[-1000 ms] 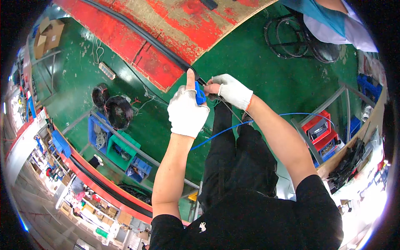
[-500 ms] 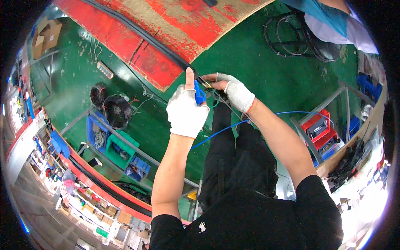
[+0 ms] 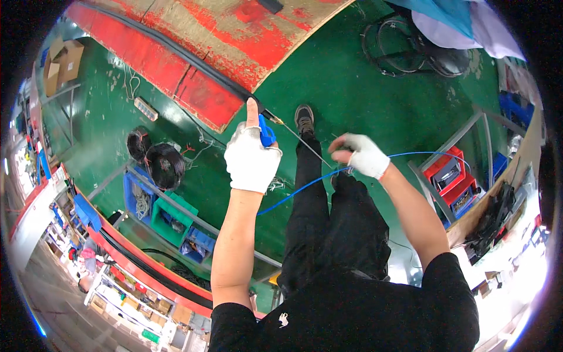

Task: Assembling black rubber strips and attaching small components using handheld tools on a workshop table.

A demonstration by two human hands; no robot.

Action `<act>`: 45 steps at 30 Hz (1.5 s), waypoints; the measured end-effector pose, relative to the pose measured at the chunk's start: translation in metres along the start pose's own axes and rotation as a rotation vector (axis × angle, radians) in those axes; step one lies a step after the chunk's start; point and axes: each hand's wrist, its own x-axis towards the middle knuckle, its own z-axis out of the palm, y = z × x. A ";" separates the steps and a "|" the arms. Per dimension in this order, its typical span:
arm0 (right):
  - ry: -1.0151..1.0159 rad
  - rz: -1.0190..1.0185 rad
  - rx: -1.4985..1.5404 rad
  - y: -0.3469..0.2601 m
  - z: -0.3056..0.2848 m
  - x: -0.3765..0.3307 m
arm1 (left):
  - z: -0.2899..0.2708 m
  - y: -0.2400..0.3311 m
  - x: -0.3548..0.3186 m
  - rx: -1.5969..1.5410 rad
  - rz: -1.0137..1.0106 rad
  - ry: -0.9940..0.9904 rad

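Note:
My left hand [image 3: 252, 158], in a white glove with bare fingertips, is closed around a blue looped tool part [image 3: 267, 132]; my palm hides the rest. Its index finger points up along the end of a long black tube [image 3: 234, 88] lying on the worktable. A brass-coloured tip [image 3: 277, 120] shows at that end, and a thin grey line [image 3: 308, 145] runs down from it toward my legs. My right hand [image 3: 365, 155], gloved alike, is apart from the tube, thumb and fingers separated and slightly blurred, above the line's lower stretch and a blue hose [image 3: 314, 185].
The red, worn worktable [image 3: 217, 108] ends in a corner by my left hand. Black coils [image 3: 164, 161] and a power strip [image 3: 145, 109] lie on the green floor. Bins [image 3: 173, 218] stand left, red bins [image 3: 448, 176] right. Another person's clothing [image 3: 448, 23] shows at upper right.
My right hand has left the brass tip and moved down and right, its fingers now apart. My left hand keeps its hold, shifted slightly left. One of my shoes now shows ahead.

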 end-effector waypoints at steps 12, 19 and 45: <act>0.264 -0.203 -0.058 0.008 -0.042 0.030 | 0.008 0.002 -0.004 0.073 0.043 0.044; -0.115 -0.078 0.213 -0.054 0.015 0.102 | 0.017 0.015 -0.004 0.091 0.018 0.116; -0.338 0.006 0.441 -0.080 0.024 0.115 | 0.020 0.014 -0.022 -0.093 -0.065 0.065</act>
